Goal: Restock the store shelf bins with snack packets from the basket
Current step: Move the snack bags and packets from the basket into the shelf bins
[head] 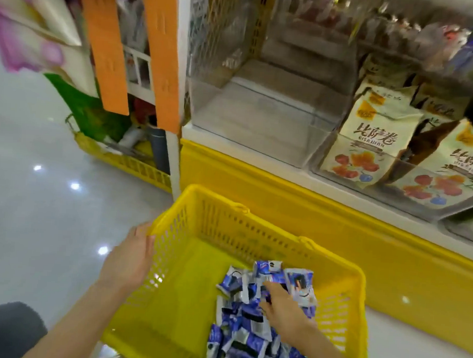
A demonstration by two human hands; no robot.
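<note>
at the shelf's foot, left hand (130, 258) gripped the basket (226, 228) rim; right hand (283, 306) lay on the blue packets (248, 334) heaped inside it, grasp unclear. gathering a flat stack seemed best, then lifting to the clear bin (261, 116).

A yellow plastic basket (226, 228) with slotted walls stands on the floor, just in front of the shelf's yellow base. Small snack packets (248, 331) in blue, white and silver lie heaped loosely in its near right part, overlapping at all angles, while the left of its floor shows bare yellow. On the lowest shelf, behind the basket, sits a clear bin (261, 111) with see-through walls. Just beside it on the right, a second clear bin (348, 185) holds upright cream packets (370, 137) printed with what looks like red and orange fruit.
</note>
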